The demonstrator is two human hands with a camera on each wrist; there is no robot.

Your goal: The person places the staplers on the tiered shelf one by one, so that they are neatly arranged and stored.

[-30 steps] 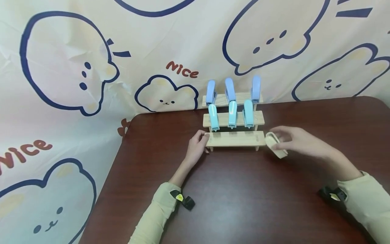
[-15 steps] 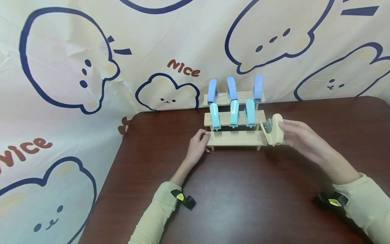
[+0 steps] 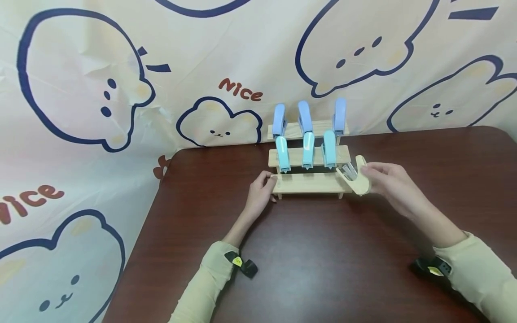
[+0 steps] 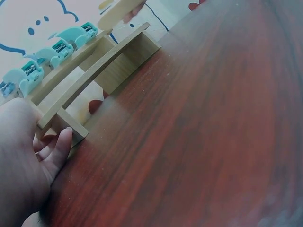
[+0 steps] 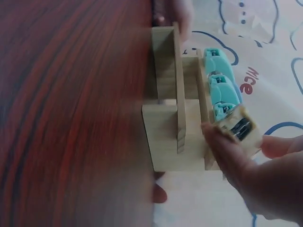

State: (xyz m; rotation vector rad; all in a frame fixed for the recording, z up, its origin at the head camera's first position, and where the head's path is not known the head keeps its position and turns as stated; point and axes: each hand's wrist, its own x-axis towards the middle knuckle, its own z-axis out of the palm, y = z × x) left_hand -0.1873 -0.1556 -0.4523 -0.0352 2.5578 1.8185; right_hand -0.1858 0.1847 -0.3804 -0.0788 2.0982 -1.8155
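My right hand (image 3: pixel 389 184) holds a cream stapler (image 3: pixel 361 183) by its outer side, at the right end of a wooden three-tier stand. Tilted, the stapler overlaps that end of the stand's bare lowest step (image 3: pixel 307 183) in the head view, its metal part facing left. In the right wrist view, thumb and fingers pinch the stapler (image 5: pixel 244 130) from both sides. My left hand (image 3: pixel 258 193) grips the lowest step's left end, the thumb at its top edge. The left wrist view shows that hand (image 4: pixel 23 156) around the step's end.
Three teal staplers (image 3: pixel 308 150) stand side by side on the middle step, and three blue staplers (image 3: pixel 304 117) on the top step. The stand is on a dark brown table (image 3: pixel 307 260), close to a printed cloth backdrop (image 3: pixel 194 54).
My right hand has raised the cream stapler from beside the stand's right end and turned it, then tilted it over the lowest step's end. The left hand keeps its grip.
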